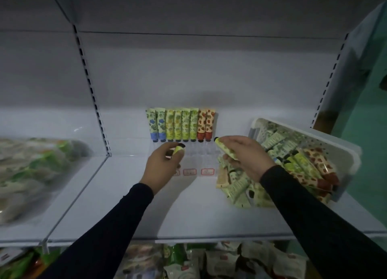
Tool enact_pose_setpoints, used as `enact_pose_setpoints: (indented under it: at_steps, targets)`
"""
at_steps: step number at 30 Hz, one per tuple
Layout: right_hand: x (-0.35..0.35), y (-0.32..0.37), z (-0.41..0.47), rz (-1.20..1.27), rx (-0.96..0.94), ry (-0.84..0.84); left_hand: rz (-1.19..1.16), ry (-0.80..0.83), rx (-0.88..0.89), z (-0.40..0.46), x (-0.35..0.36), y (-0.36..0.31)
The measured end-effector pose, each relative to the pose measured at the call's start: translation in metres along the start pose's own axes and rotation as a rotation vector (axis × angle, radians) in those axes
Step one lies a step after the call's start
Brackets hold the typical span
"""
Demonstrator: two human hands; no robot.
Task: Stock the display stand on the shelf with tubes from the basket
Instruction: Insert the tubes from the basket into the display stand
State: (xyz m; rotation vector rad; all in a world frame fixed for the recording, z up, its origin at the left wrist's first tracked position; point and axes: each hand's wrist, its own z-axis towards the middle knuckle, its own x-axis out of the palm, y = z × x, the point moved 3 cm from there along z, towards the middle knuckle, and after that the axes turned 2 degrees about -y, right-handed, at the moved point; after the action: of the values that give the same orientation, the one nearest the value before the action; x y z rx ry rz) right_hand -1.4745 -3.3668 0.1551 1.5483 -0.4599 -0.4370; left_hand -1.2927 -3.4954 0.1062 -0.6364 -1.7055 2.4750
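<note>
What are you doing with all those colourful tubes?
A person is filling a clear display stand on a white shelf. The back row already has eight tubes standing cap-down: two blue tubes, four green tubes and two red tubes. The left hand has a yellow-green tube in its grip over the stand's front slots. The right hand holds another green tube. Many more tubes lie in and spill from the white basket on the right.

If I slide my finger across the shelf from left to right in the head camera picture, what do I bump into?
Plastic-wrapped packs → left hand holding a green tube → right hand holding another green tube → white basket full of tubes. The row of standing tubes sits farther back, above the hands.
</note>
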Motion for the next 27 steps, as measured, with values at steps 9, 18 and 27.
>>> enact_pose_setpoints:
  at_steps: [9,18,27]
  targets:
    - [-0.01,0.005,0.026,0.506,0.147,0.163,-0.007,0.014,0.054,0.034,0.007,-0.002]
    - [-0.004,-0.003,0.048,0.171,-0.064,-0.007,-0.069,0.065,0.127,0.049,0.017,-0.013]
    - [0.039,-0.002,0.06,-0.112,-0.188,-0.085,-0.26,0.166,0.153,0.046,0.023,-0.011]
